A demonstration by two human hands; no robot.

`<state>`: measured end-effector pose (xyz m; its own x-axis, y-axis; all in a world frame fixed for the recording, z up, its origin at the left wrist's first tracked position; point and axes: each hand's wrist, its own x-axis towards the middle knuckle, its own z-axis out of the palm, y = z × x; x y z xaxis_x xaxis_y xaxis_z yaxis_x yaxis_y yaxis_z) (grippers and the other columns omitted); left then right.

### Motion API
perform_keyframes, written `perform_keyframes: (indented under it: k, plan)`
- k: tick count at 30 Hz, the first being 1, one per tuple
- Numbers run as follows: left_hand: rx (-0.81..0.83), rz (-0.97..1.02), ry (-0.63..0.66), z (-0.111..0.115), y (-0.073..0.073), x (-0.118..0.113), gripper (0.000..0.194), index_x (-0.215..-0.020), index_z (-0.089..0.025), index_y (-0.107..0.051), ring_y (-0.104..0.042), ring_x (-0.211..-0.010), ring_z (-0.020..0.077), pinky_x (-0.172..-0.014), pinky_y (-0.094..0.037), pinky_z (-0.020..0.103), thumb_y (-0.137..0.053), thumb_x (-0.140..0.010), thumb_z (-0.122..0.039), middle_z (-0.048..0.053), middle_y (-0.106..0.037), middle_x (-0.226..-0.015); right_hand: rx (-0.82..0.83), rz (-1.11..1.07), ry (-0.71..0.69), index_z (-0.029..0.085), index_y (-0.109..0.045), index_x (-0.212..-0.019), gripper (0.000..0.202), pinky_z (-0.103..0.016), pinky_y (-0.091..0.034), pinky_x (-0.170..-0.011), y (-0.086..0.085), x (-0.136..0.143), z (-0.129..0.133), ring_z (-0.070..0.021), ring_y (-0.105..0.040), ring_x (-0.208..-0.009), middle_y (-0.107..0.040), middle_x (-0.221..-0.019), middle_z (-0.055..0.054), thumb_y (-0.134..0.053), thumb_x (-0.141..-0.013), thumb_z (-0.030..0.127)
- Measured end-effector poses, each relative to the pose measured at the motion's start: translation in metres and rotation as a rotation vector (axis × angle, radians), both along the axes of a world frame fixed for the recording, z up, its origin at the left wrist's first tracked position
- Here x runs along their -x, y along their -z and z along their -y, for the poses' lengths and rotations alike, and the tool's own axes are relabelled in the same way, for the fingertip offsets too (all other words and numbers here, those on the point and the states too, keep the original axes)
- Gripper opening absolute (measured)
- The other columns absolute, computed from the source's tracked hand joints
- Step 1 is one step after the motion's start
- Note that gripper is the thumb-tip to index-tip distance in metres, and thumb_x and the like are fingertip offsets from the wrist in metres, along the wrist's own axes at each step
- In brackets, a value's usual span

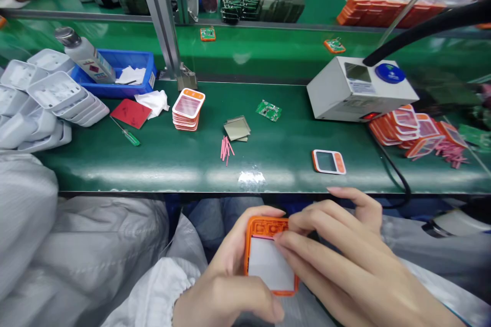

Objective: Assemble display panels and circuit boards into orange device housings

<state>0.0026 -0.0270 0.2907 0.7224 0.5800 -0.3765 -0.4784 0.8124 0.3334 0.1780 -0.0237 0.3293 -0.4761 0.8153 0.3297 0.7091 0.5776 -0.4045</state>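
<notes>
My left hand (230, 276) is wrapped round an orange frame (248, 245) with a pale panel (270, 264) inside, held over my lap below the table edge. The fingertips of my right hand (337, 250) press together on the frame's upper part, near a thin pink strip along the panel's top. Whether they pinch something small is hidden. On the green table (184, 163) ahead lie pink strips (226, 149), square grey-green plates (237, 129), a green circuit board (269, 110) and an orange-and-white unit with a screen (329, 162).
Stacked orange-and-white frames (187, 110) stand left of centre. White housings (57, 92), a blue tray (134, 59) with a bottle, a red square (131, 113) and a screwdriver (131, 137) are at left. A white box (356, 92) and black cable (395, 173) occupy the right. Other people sit nearby.
</notes>
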Motion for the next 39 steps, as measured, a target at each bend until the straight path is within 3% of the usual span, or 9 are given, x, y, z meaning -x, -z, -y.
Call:
perform_keyframes:
  k: [7,11,16,19,25,30,36,39]
  plan:
    - [-0.001,-0.029,0.002,0.0,-0.004,-0.002,0.072,-0.115,-0.031,-0.058,-0.051,-0.07,0.0077,-0.07,-0.038,0.023,-0.067,-0.049,-0.004,-0.004,-0.061,-0.087,-0.007,0.043,-0.005,0.018,-0.062,-0.083,0.026,-0.047,-0.027,-0.097,-0.001,0.003,0.002,-0.0129,-0.049,-0.07,-0.057,-0.072,0.0,-0.043,-0.087,0.001]
    - [0.019,-0.04,-0.021,0.0,-0.007,-0.004,0.065,-0.112,-0.028,-0.06,-0.055,-0.071,0.0093,-0.072,-0.043,0.024,-0.067,-0.051,-0.006,-0.003,-0.062,-0.084,0.0,0.002,0.0,0.018,-0.063,-0.089,0.019,-0.047,-0.027,-0.099,-0.003,0.003,0.001,-0.0128,-0.052,-0.072,-0.06,-0.076,0.0,-0.047,-0.093,0.01]
    - [0.071,-0.075,-0.103,-0.002,-0.013,-0.004,0.046,-0.107,-0.028,-0.062,-0.063,-0.075,0.0125,-0.073,-0.048,0.026,-0.065,-0.065,-0.011,-0.001,-0.067,-0.089,-0.031,-0.092,0.079,0.019,-0.063,-0.085,0.011,-0.044,-0.032,-0.096,-0.007,-0.006,-0.001,-0.0118,-0.057,-0.069,-0.065,-0.075,0.002,-0.055,-0.09,0.013]
    - [0.086,-0.098,-0.112,-0.004,-0.014,-0.003,0.035,-0.105,-0.029,-0.063,-0.066,-0.081,0.0162,-0.077,-0.051,0.031,-0.065,-0.072,-0.016,0.0,-0.069,-0.096,-0.051,-0.082,0.047,0.019,-0.063,-0.084,0.009,-0.037,-0.04,-0.089,-0.005,-0.012,0.001,-0.0123,-0.061,-0.073,-0.07,-0.079,0.002,-0.06,-0.087,0.011]
    - [0.051,-0.203,-0.146,-0.003,-0.013,-0.007,0.029,-0.104,-0.026,-0.065,-0.06,-0.077,0.0092,-0.067,-0.048,0.018,-0.067,-0.076,-0.02,-0.001,-0.068,-0.092,0.009,-0.123,-0.018,0.016,-0.062,-0.091,0.015,-0.026,-0.046,-0.074,0.0,-0.01,0.008,-0.0112,-0.06,-0.084,-0.073,-0.09,0.001,-0.053,-0.088,0.005]
    - [0.036,-0.208,-0.137,-0.002,-0.015,-0.008,0.031,-0.104,-0.027,-0.065,-0.058,-0.075,0.0093,-0.068,-0.048,0.019,-0.068,-0.075,-0.02,-0.003,-0.065,-0.085,0.066,-0.064,-0.088,0.016,-0.06,-0.096,0.018,-0.026,-0.043,-0.077,0.002,-0.01,0.007,-0.0113,-0.058,-0.085,-0.071,-0.092,0.002,-0.051,-0.088,0.002]
    - [0.01,-0.214,-0.098,-0.002,-0.012,-0.008,0.033,-0.105,-0.027,-0.063,-0.059,-0.074,0.0111,-0.066,-0.048,0.021,-0.066,-0.073,-0.02,-0.001,-0.063,-0.085,0.045,-0.056,0.011,0.02,-0.06,-0.088,0.019,-0.041,-0.03,-0.103,0.005,-0.008,0.011,-0.0116,-0.063,-0.08,-0.072,-0.087,0.005,-0.048,-0.091,0.006]
    - [-0.001,-0.224,-0.101,-0.001,-0.01,-0.008,0.033,-0.106,-0.026,-0.062,-0.057,-0.077,0.0117,-0.068,-0.048,0.022,-0.066,-0.073,-0.021,0.0,-0.063,-0.089,-0.028,-0.025,0.001,0.02,-0.058,-0.085,0.02,-0.045,-0.031,-0.105,0.006,-0.005,0.012,-0.0128,-0.064,-0.078,-0.074,-0.087,0.003,-0.046,-0.092,0.006]
